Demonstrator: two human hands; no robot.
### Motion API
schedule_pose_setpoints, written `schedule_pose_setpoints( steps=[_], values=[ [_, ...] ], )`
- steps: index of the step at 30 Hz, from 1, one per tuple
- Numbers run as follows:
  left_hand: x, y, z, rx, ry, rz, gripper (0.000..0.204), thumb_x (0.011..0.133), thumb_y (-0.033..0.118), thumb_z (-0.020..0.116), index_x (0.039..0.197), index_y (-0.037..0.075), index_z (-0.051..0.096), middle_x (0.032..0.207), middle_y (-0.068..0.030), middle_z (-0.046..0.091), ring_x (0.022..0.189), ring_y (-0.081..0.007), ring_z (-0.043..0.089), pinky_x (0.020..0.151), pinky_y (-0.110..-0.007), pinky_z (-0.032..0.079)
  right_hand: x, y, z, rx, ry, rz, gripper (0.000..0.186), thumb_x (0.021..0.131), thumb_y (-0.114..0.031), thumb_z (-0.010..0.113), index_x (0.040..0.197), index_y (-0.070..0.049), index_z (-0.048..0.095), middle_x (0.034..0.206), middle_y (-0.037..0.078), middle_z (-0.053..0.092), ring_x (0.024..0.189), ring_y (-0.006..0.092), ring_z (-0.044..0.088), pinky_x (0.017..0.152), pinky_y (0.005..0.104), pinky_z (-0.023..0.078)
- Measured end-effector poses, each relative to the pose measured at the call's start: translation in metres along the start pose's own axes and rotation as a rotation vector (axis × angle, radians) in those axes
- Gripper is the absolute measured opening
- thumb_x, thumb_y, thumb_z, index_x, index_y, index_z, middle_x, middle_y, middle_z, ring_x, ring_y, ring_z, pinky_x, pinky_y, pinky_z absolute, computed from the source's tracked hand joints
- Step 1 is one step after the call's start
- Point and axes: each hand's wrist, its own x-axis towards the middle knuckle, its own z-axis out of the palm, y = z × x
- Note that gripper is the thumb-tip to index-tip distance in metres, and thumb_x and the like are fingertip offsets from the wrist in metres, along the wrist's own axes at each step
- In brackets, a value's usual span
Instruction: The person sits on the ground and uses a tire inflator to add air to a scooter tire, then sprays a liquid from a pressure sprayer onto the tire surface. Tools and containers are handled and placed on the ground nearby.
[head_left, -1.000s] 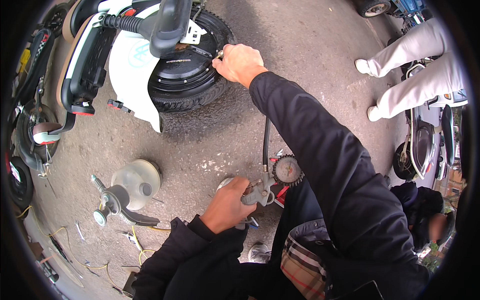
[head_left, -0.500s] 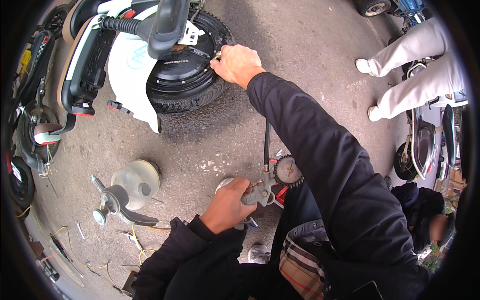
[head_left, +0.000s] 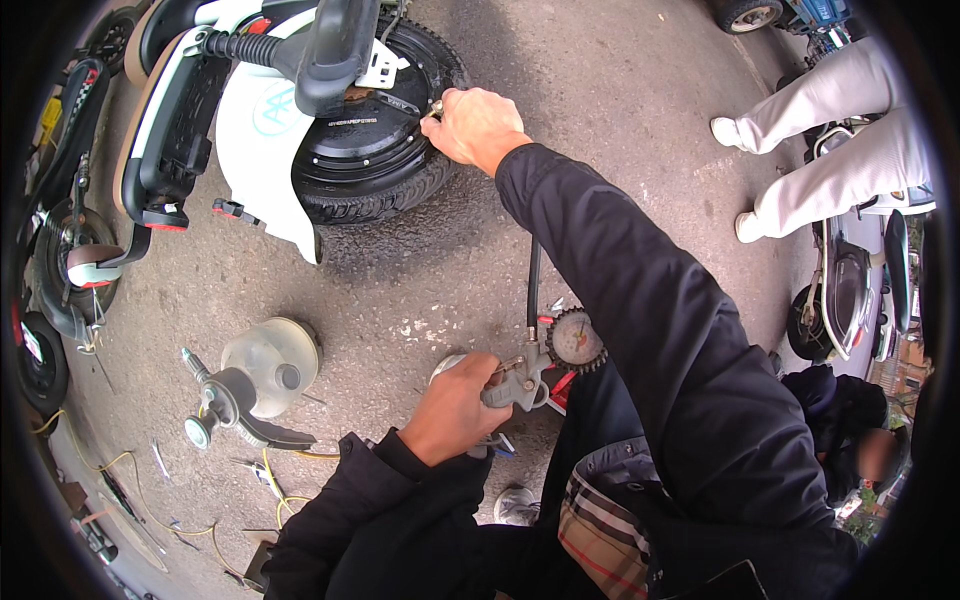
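Observation:
My left hand (head_left: 452, 408) is wrapped round the grey handle of a tyre inflator gun (head_left: 521, 386). Its round dial gauge (head_left: 577, 341) has a black ribbed rim. From the gun a black hose (head_left: 534, 285) runs up and passes behind my right sleeve. At the wheel, my right hand (head_left: 478, 128) pinches a small brass-coloured air chuck (head_left: 437, 109) at the inner edge of the rim; the valve itself is hidden. The wheel has a black hub (head_left: 370, 135) and a black knobbly tyre (head_left: 385, 202). It belongs to a white scooter lying on its side, whose white fender (head_left: 262, 135) covers part of it.
A translucent spray bottle (head_left: 268, 365) with a grey pump head is on the pavement at left. Yellow hose (head_left: 285, 492) and scattered tools lie at lower left. A person in pale trousers (head_left: 845, 105) stands at right, near parked scooters (head_left: 845, 285). Another person crouches at lower right.

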Motion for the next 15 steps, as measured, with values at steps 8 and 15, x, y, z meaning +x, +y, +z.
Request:
schedule_pose_setpoints(
  steps=[8, 15],
  values=[
    [0.0006, 0.0006, -0.0006, -0.008, -0.004, -0.001, 0.036, 0.079, 0.011, 0.081, 0.102, -0.002, 0.058, 0.101, -0.0214, 0.066, 0.096, -0.0446, 0.067, 0.082, -0.047, 0.054, 0.0007, 0.0013, 0.0011, -0.001, 0.000, 0.002, 0.050, 0.101, -0.049, 0.058, 0.122, -0.008, 0.076, 0.118, 0.017, 0.078, 0.111, 0.0355, 0.075, 0.096, 0.0443, 0.059],
    [0.0005, 0.0008, -0.0011, -0.008, -0.012, -0.001, 0.035, 0.079, 0.012, 0.081, 0.102, -0.002, 0.058, 0.101, -0.0209, 0.066, 0.095, -0.0443, 0.067, 0.081, -0.047, 0.054, 0.0012, 0.0021, 0.0024, 0.006, 0.003, 0.001, 0.051, 0.100, -0.050, 0.059, 0.123, -0.007, 0.075, 0.117, 0.017, 0.078, 0.110, 0.0356, 0.075, 0.097, 0.0443, 0.058]
  ],
)
